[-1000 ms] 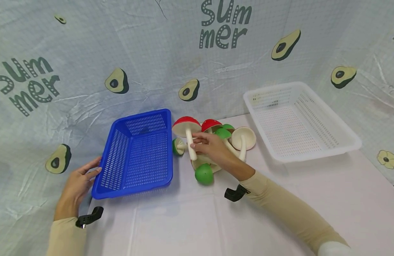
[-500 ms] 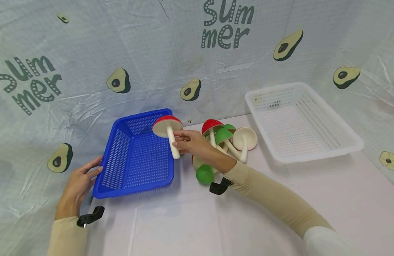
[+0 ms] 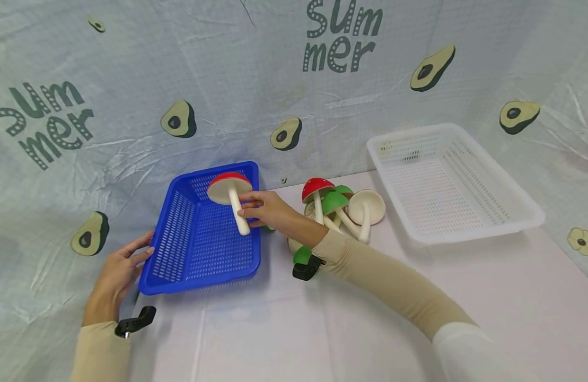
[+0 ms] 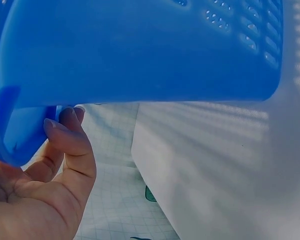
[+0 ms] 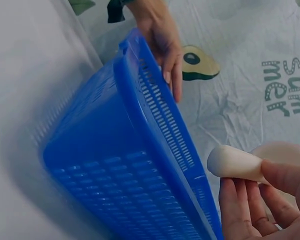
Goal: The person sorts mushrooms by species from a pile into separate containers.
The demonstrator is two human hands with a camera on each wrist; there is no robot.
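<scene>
My right hand (image 3: 274,212) pinches the white stem of a toy mushroom (image 3: 229,188) with a red cap. The mushroom hangs over the right half of the blue plastic basket (image 3: 203,249), cap towards the back. In the right wrist view, the stem's end (image 5: 235,162) sticks out between thumb and fingers. At the basket's left side, my left hand (image 3: 117,273) grips the rim. The left wrist view has its thumb and fingers (image 4: 72,145) curled about that rim. The basket is tilted, and no mushroom shows lying inside it.
Right of the basket lies a heap of toy mushrooms with red and green caps (image 3: 335,201), partly behind my right forearm. A white perforated basket (image 3: 446,191) stands farther right. Behind everything hangs a cloth (image 3: 236,106) printed with avocados.
My right hand has carried the red-capped mushroom leftward, from beside the heap to above the blue basket. My left hand keeps its hold on the rim.
</scene>
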